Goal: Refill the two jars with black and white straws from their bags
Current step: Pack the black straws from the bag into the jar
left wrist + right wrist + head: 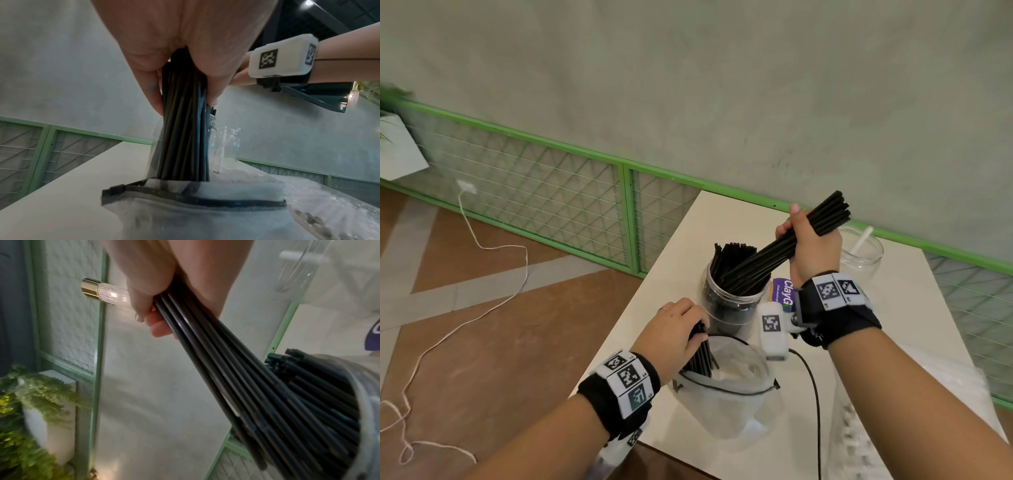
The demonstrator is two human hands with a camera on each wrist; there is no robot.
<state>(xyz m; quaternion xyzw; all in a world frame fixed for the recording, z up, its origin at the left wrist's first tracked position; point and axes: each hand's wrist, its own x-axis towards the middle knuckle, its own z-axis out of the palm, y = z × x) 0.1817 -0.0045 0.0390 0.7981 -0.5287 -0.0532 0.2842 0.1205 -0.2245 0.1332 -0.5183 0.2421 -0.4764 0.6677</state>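
Note:
A clear jar (734,303) on the white table (681,260) holds several black straws. My right hand (810,241) grips a bundle of black straws (774,250) tilted, its lower ends inside that jar's mouth (320,402). My left hand (674,330) grips a second bundle of black straws (183,138) standing upright in an open clear zip bag (729,390). A second clear jar (861,255) behind my right hand holds a white straw (863,240).
A purple packet (784,291) lies by the straw jar. Another clear plastic bag (914,411) lies at the table's right front. A black cable (815,394) runs over the table. A green mesh fence (551,192) and grey wall stand behind; a white cord (493,246) trails on the floor.

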